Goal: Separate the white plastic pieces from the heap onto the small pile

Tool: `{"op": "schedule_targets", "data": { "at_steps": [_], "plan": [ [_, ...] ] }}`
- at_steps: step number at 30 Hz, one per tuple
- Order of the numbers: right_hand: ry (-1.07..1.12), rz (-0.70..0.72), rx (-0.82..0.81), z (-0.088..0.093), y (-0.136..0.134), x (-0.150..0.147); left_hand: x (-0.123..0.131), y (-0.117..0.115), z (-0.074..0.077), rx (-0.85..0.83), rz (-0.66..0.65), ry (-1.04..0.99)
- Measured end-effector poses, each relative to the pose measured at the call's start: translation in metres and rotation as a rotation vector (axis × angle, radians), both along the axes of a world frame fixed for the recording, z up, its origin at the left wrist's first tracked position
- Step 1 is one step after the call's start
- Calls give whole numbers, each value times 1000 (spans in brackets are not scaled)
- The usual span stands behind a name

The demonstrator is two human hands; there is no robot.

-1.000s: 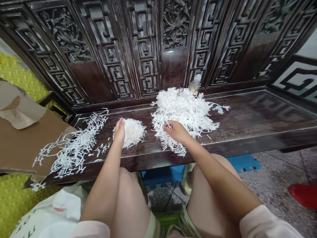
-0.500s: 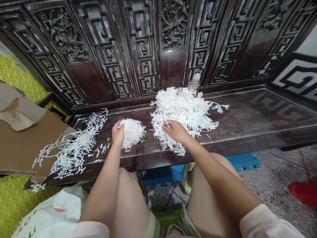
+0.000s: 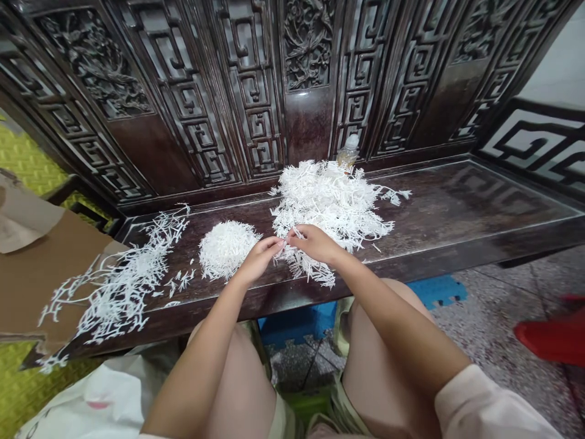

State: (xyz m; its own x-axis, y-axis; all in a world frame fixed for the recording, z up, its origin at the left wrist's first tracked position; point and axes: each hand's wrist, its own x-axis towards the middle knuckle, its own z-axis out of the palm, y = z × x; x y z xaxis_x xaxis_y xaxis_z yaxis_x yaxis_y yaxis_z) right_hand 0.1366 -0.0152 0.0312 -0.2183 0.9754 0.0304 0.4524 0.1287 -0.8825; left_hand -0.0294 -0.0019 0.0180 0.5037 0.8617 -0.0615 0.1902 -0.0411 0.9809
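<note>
My right hand [image 3: 313, 244] is closed in a pinch around a thin white plastic sprig [image 3: 298, 232], at the front of a large heap of white branched sprigs [image 3: 333, 201]. My left hand [image 3: 261, 259] meets it there, thumb and finger pinched at the sprig's near end; the fingertips hide most of that end. Just left of the left hand lies a round pile of small white plastic pieces [image 3: 227, 249]. Farther left, bare white branched stems [image 3: 132, 274] are spread in a tangle, with a few loose bits [image 3: 180, 281] beside them.
Everything lies on a dark wooden bench [image 3: 439, 225] with a carved lattice back [image 3: 256, 91]. A clear bottle [image 3: 348, 150] stands behind the large heap. Brown cardboard [image 3: 55, 256] is under the stems at left. A white bag [image 3: 105, 390] sits below; a red object [image 3: 548, 338] is at right.
My left hand has moved right, from the round pile to the fingertips of my right hand. The right hand stays at the front of the large heap. The view has shifted slightly.
</note>
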Motion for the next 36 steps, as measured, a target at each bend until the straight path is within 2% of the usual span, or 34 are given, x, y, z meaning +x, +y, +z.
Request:
{"op": "schedule_targets", "data": {
  "at_steps": [2, 8, 16, 21, 25, 31, 36],
  "plan": [
    [11, 37, -7, 1, 0, 0, -3, 1, -1, -85, -16, -28],
    [38, 170, -46, 3, -1, -1, -6, 3, -7, -336, 41, -130],
    [150, 190, -164, -6, 0, -3, -4, -2, -2, -371, 43, -93],
    [202, 183, -169, -6, -1, -2, -7, -1, -2, -306, -3, -81],
    [223, 234, -158, -1, 1, -1, -6, -1, -1, -170, -80, -43],
    [273, 190, -229, 4, -2, -3, 2, -4, 3, -29, 10, -28],
    [401, 118, -349, 3, -9, -12, -1, -4, 2, 9, 37, -33]
  ]
}}
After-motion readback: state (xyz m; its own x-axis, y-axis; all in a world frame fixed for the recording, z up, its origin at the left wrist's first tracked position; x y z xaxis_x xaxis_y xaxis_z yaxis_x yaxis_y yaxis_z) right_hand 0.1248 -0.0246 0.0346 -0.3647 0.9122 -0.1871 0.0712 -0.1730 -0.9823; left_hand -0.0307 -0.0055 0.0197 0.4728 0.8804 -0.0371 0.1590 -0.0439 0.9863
